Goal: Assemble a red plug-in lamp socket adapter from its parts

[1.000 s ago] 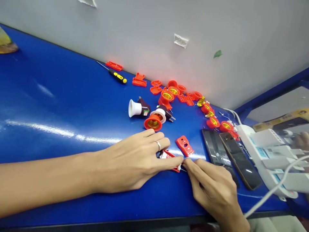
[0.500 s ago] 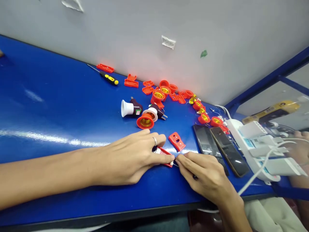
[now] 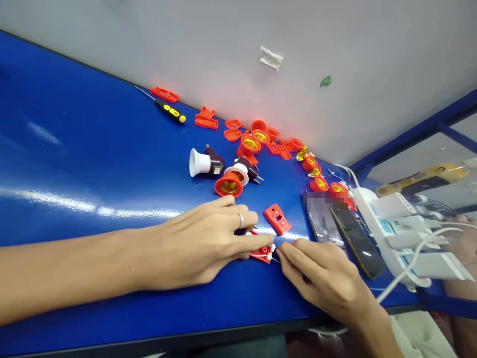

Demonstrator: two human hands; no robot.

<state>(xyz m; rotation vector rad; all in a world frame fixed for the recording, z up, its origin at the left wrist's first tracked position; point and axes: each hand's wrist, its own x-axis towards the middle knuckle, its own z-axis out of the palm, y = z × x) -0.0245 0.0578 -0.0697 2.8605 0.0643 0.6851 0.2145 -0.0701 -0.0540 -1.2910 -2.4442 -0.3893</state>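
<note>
My left hand [image 3: 219,238], a ring on one finger, presses a small red plastic housing [image 3: 260,254] against the blue table. White bits and a thin pale wire show at the housing's right end; its left part lies under my fingers. Close to that end, the thumb and fingertips of my right hand [image 3: 322,276] are pinched together. A bit of something dark shows between its fingers, too hidden to name. Just above the hands lies a red cover plate [image 3: 277,219] with cut-outs.
Behind my hands are a red-rimmed lamp socket [image 3: 228,185] and a white socket with plug [image 3: 200,163]. Several red socket parts [image 3: 249,144] line the wall, with a screwdriver [image 3: 170,111] to their left. Two phones [image 3: 357,243] and a loaded power strip [image 3: 376,214] lie right.
My left thumb has drawn back slightly, showing more of the housing's right end. My right hand has shifted a little right and stays pinched. The camera view has tilted slightly.
</note>
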